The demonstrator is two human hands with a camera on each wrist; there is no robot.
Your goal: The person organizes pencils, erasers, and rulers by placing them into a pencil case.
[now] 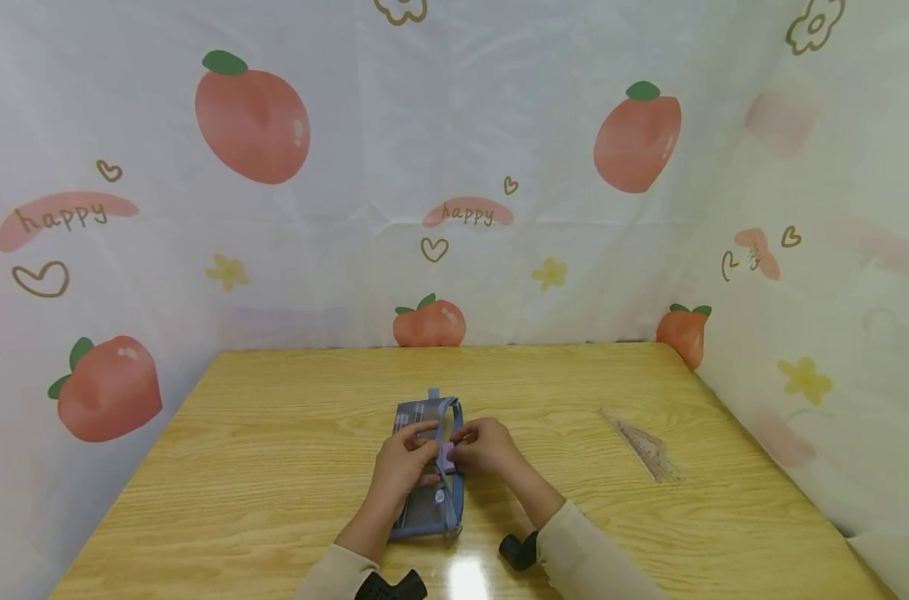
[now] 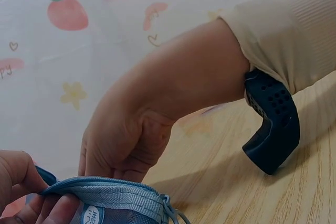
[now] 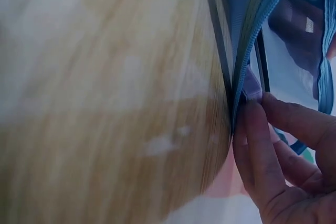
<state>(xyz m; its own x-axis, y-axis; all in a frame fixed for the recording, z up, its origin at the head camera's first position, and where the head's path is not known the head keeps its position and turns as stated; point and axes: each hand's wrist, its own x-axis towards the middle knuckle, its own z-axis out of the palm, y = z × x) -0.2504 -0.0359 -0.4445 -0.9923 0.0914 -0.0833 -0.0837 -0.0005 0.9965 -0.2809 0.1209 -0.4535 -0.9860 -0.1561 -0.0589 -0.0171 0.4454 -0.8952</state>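
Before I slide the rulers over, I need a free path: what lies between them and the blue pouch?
In the head view, bare tabletop, then the right forearm and right hand at the blue pouch.

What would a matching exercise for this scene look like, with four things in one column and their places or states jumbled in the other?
Things
1. blue pouch
2. clear rulers
3. purple item
4. left hand

Places and states
A. pinched in the fingers of the right hand
B. gripping the edge of an opening
C. lying on the table, touched by neither hand
D. unzipped, with both hands at it

Right pairs: 1-D, 2-C, 3-A, 4-B
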